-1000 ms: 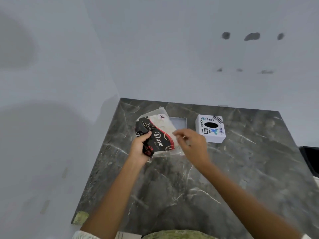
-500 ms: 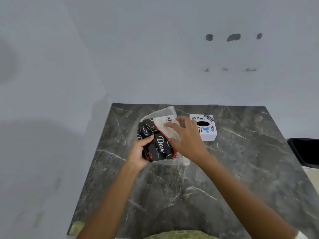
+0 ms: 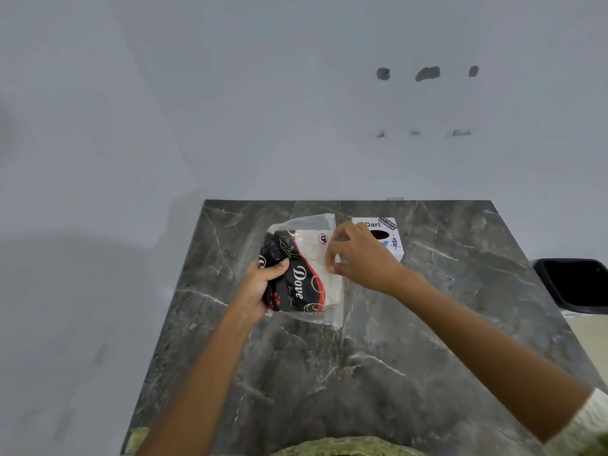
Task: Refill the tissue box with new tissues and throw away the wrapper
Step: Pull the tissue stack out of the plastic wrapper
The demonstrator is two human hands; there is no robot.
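A pack of tissues in a black, red and clear wrapper (image 3: 301,274) marked "Dove" is held just above the dark marble table (image 3: 362,357). My left hand (image 3: 260,286) grips the pack's left side. My right hand (image 3: 360,258) pinches the wrapper along its right edge, where white tissues show through the clear plastic. Behind my right hand stands a white tissue box (image 3: 388,233) with a black oval slot on top, partly hidden by my fingers.
A black bin (image 3: 575,284) stands on the floor off the table's right edge. White walls close in behind and to the left of the table. The table's front half holds nothing but my forearms.
My right hand has come from the pack's lower right onto its right edge and pinched the wrapper. The left hand keeps its grip. The open white box seen behind the pack is now hidden.
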